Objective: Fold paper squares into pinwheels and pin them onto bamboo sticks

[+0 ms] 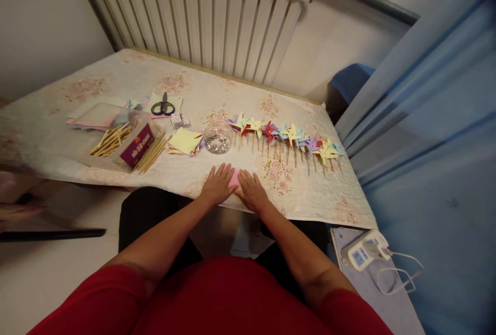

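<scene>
A small piece of pink paper (pixel 234 178) lies on the table near its front edge, partly covered by my hands. My left hand (pixel 218 184) rests flat over its left side, fingers stretched out. From the right, my right hand (pixel 251 190) presses flat on the paper's other side. Just beyond them stands a round clear dish (pixel 217 141) with small shiny pieces in it. Left of the dish is a stack of coloured paper squares (pixel 185 141), yellow on top. A row of finished paper pinwheels (pixel 287 136) on sticks lies to the right.
A plastic box (pixel 127 154) of wooden sticks stands at the left, with loose sticks (pixel 151 154) beside it. Black-handled scissors (pixel 163 106) lie on paper behind two small boxes (pixel 180 120). A white power strip (pixel 366 252) with a cable sits low at the right, near a blue curtain (pixel 426 133).
</scene>
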Tool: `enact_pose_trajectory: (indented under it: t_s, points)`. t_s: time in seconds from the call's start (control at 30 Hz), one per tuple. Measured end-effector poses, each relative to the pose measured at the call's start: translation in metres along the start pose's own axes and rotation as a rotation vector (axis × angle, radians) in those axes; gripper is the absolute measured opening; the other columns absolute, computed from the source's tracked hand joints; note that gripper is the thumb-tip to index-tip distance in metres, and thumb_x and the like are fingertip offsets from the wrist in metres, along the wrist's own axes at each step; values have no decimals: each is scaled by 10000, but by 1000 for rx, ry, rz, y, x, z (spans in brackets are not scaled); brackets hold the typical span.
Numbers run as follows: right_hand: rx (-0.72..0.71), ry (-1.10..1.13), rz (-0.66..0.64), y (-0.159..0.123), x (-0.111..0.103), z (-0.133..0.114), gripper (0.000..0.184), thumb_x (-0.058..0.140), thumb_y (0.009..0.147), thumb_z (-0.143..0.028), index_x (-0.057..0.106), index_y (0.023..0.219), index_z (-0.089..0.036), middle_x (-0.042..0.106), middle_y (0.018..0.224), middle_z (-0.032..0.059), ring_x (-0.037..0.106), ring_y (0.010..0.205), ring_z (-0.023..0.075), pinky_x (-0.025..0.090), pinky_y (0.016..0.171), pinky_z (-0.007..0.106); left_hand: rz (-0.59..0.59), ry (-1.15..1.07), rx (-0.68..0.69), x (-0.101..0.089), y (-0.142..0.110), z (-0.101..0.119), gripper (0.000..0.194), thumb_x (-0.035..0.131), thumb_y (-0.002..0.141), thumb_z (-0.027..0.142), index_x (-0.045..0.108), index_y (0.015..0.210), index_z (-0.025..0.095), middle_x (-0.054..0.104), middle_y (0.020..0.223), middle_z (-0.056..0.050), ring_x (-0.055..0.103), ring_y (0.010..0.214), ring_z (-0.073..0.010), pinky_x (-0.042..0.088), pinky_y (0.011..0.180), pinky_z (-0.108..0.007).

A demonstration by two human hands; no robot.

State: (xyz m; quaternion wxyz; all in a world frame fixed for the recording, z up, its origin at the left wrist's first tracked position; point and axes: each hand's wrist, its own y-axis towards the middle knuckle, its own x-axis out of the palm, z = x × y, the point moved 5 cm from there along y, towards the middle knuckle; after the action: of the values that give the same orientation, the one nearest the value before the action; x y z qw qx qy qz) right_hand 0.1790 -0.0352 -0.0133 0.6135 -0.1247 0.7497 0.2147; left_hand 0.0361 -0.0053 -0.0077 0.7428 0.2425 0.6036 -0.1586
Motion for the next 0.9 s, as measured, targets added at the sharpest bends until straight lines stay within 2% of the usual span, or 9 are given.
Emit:
enact_pose_trajectory:
  t_s: [0.27,0.47,0.53,0.63,0.7,0.77,0.83,0.9]
  points:
    - [67,-7,-10,-4,-4,2,664,511,977,-472,376,1496,-81,351,1578,209,288,1490,314,178,1213,570,-15,0,-32,-4,-15,-24,708,394,945,580,391,1523,170,333,1607,-147,240,1506,-334,169,1210,-563]
    - [118,20,27,-19,-3,13,659,509,975,-457,381,1493,-71,342,1580,217,270,1498,319,181,1216,569,-38,31,-58,-8,-30,-42,690,368,955,578,389,1524,187,313,1617,-131,221,1512,-330,164,1207,-571]
    - [150,69,60,-23,0,20,642,472,988,-441,379,1494,-56,358,1570,222,275,1497,313,200,1219,551,-25,31,-56,-8,-36,-47,684,371,957,573,398,1519,184,318,1615,-131,221,1513,-329,163,1209,-567]
    - [290,193,167,-28,2,35,607,360,1018,-407,353,1512,-53,385,1556,221,326,1479,290,285,1202,516,1,-2,-46,-7,-44,-54,659,391,955,558,425,1503,193,348,1603,-123,234,1510,-321,178,1216,-549]
    - [344,262,243,-27,0,40,615,322,1022,-416,327,1529,-67,383,1558,216,345,1470,284,323,1187,515,22,-58,-91,-8,-45,-61,614,371,972,516,443,1488,191,383,1586,-120,265,1502,-304,215,1215,-528]
    - [284,280,269,-22,-4,34,647,334,1016,-455,313,1536,-70,369,1566,213,329,1478,288,318,1193,519,75,-129,-209,-12,-44,-70,577,309,999,436,446,1477,144,410,1567,-139,300,1490,-281,268,1207,-492]
    - [164,251,242,-15,-8,19,684,369,1005,-493,314,1533,-62,358,1571,216,293,1494,293,289,1209,519,156,-178,-303,-20,-41,-74,566,264,1008,357,432,1473,80,404,1565,-166,308,1487,-264,296,1204,-451]
    - [52,198,191,-8,-11,1,703,404,995,-511,316,1531,-64,354,1574,215,262,1506,294,262,1220,528,209,-176,-251,-27,-34,-65,557,280,1000,309,415,1480,61,377,1581,-165,276,1501,-260,269,1221,-437]
